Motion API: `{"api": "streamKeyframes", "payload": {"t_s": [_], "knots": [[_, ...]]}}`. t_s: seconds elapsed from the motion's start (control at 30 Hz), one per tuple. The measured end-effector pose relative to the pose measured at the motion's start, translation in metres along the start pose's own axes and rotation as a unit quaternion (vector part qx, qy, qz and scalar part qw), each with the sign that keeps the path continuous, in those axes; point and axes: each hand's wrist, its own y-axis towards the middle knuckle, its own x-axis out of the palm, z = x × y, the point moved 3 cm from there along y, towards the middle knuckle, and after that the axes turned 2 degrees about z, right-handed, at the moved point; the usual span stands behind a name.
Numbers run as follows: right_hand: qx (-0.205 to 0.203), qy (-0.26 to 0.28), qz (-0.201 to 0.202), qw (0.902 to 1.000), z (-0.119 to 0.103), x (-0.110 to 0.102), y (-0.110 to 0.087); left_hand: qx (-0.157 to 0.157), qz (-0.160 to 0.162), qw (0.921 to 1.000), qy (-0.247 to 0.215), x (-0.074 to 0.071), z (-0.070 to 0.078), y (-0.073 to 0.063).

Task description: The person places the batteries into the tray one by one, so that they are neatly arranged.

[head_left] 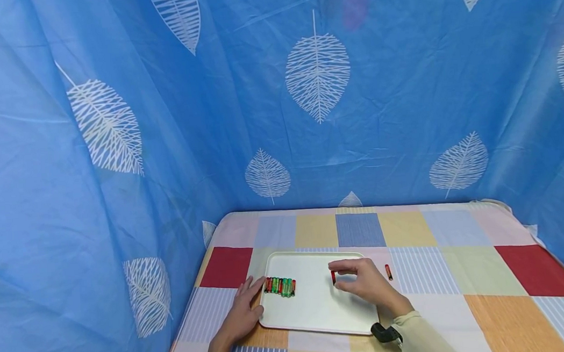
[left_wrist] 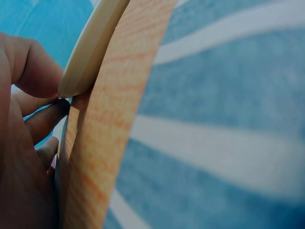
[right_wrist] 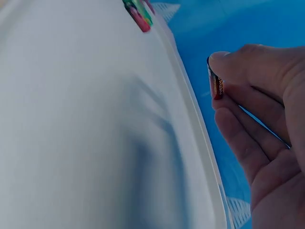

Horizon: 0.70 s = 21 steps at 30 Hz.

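Observation:
A white tray (head_left: pixel 319 313) lies on the table. On its left part, a row of several red and green batteries (head_left: pixel 280 286) lies side by side; a few of their ends show in the right wrist view (right_wrist: pixel 138 15). My right hand (head_left: pixel 361 281) pinches a small red battery (right_wrist: pixel 216 81) between thumb and fingertips, held upright above the tray's right half. My left hand (head_left: pixel 242 314) rests at the tray's left rim, fingers spread and relaxed. In the left wrist view its thumb (left_wrist: pixel 40 76) touches the tray rim (left_wrist: pixel 90 52).
One more red battery (head_left: pixel 388 272) lies on the patchwork tablecloth (head_left: pixel 414 273), right of the tray. A blue curtain (head_left: pixel 383 83) with white leaf prints surrounds the table at the back and sides.

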Motion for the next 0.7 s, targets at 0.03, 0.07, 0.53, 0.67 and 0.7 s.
{"api": "streamKeyframes", "payload": {"t_s": [0.03,0.07,0.53,0.67,0.7], "knots": [[-0.003,0.0,-0.004,1.0,-0.001,0.004,0.002,0.0,-0.001,1.0,-0.001,0.0,0.0,0.0],[-0.006,0.0,-0.007,1.0,-0.003,0.007,0.003,0.002,-0.001,1.0,-0.002,0.0,-0.001,0.0],[-0.016,-0.001,-0.01,0.9998,-0.016,0.05,0.023,0.004,-0.007,1.0,-0.004,-0.002,0.0,0.002],[-0.015,-0.018,-0.01,0.9997,-0.019,0.061,0.026,-0.001,-0.008,1.0,-0.003,-0.003,0.0,0.002],[-0.016,-0.021,-0.01,0.9996,-0.02,0.064,0.027,-0.002,-0.008,1.0,-0.003,-0.003,0.001,0.002]]}}
